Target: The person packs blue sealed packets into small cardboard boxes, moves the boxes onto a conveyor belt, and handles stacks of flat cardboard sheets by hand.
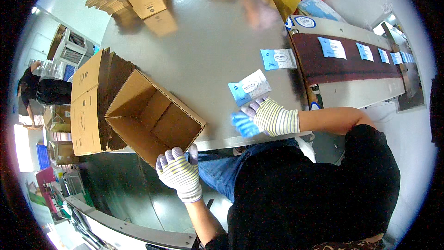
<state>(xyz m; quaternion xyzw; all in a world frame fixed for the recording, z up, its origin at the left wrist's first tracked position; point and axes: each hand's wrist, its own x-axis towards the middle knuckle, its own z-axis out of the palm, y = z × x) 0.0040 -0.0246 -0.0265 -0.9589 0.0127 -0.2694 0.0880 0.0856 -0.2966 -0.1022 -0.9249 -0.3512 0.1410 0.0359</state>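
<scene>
At the counter's point(208, 41) left edge stands a stack of folded cartons point(85, 104), its lower part partly covered by an open box point(155, 115). At the far left corner I note a smaller carton point(148, 0), cut off above. The open box is tilted, mouth toward the person, its near corner reaching past the counter's near edge; its outer base is hidden. The left hand point(180, 173), in a striped glove, has its fingers clamped on the box's near rim, thumb apart on the outside. Near the same edge, right of the box, a blue-and-white packet point(245, 124) is smeared by motion beneath the right hand point(273, 117); whether those fingers grip it I cannot tell. Just beyond lies a second packet point(249, 87). By the far edge, a pinkish blur point(256, 11) defies identification. A third packet point(278, 59) lies near the right edge, beside a dark belt point(344, 67) carrying more, the farthest too small to count.
</scene>
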